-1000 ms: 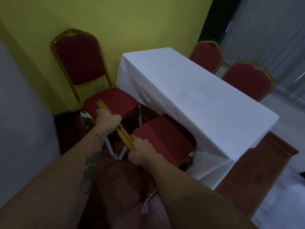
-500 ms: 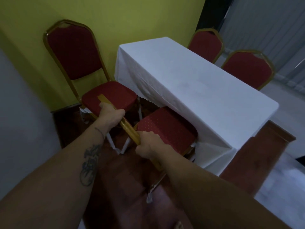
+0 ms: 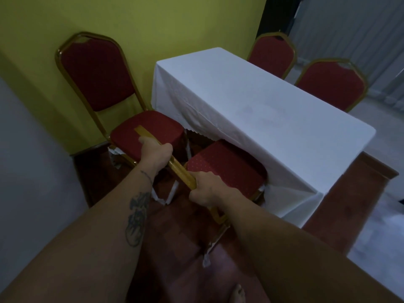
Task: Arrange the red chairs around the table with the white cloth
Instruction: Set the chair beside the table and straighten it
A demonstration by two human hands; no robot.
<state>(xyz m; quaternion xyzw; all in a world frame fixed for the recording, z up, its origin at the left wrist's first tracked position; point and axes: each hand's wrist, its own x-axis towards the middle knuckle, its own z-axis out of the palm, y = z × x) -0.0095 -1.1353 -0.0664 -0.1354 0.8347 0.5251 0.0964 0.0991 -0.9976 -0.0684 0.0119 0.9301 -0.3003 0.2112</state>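
Note:
A table with a white cloth (image 3: 262,101) stands in the middle. My left hand (image 3: 156,153) and my right hand (image 3: 206,189) both grip the gold top rail of a red chair's backrest (image 3: 179,169). That chair's seat (image 3: 225,167) is tucked partly under the cloth on the table's near long side. A second red chair (image 3: 96,75) stands at the table's left end against the yellow wall, its seat (image 3: 157,130) touching the cloth. Two more red chairs (image 3: 273,55) (image 3: 330,84) stand along the far long side, only their backrests showing.
A yellow wall (image 3: 153,25) runs behind the table and a pale wall (image 3: 28,149) closes the left. The floor under the table is dark red-brown (image 3: 354,206); pale floor (image 3: 371,254) lies to the right. My bare toes (image 3: 238,294) show at the bottom edge.
The chair in my hands has slid slightly further under the cloth, and my head has shifted a little. Both hands keep their grip on the top rail.

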